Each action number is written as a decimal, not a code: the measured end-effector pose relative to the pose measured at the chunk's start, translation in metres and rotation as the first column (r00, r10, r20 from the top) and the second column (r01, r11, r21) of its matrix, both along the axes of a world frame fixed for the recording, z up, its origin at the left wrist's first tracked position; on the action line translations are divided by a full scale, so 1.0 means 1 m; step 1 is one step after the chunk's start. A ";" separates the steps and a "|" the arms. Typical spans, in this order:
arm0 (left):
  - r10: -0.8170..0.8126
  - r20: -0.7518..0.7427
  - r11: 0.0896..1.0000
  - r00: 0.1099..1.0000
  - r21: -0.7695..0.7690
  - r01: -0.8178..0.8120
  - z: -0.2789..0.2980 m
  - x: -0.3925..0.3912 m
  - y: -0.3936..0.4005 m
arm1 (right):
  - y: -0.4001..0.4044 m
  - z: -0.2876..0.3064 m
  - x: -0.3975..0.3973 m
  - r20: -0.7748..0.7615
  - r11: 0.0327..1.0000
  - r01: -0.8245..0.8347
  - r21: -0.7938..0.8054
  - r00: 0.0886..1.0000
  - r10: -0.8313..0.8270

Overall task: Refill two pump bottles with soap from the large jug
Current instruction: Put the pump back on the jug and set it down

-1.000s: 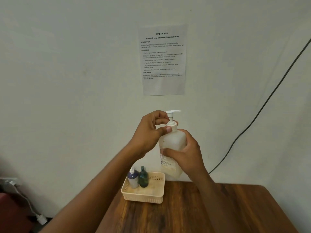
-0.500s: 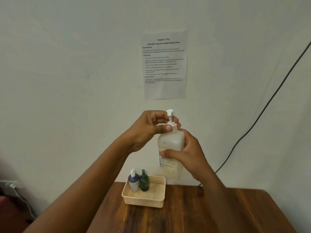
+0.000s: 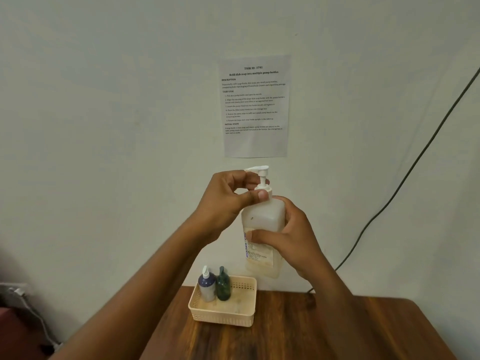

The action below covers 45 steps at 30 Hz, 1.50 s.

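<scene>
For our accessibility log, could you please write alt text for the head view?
Two hands hold a large soap jug above a wooden table: the right hand grips its body, the left hand pinches the pump collar. Behind, two small bottles stand in a basket.

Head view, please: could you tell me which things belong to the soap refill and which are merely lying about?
Job: large translucent plastic jug held by both hands; blue pump bottle; green pump bottle; cream plastic basket.
Lying about: printed wall sheet; black cable.
</scene>
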<state>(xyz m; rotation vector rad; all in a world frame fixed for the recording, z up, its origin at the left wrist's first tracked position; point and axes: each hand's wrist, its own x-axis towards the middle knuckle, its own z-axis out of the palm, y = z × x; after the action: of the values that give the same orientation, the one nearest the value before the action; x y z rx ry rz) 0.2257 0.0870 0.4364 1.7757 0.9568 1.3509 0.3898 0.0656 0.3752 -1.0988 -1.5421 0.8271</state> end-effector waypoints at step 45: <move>-0.396 -0.116 0.918 0.911 -0.014 0.397 -0.003 -0.004 0.004 | -0.013 0.000 0.019 -0.112 0.950 -0.299 -0.088 0.951 0.289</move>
<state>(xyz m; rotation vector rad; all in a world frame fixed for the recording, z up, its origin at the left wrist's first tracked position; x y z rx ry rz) 0.2217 0.0914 0.4338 1.9452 0.6004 1.0037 0.4092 0.0525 0.3754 -0.8977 -1.6173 1.1590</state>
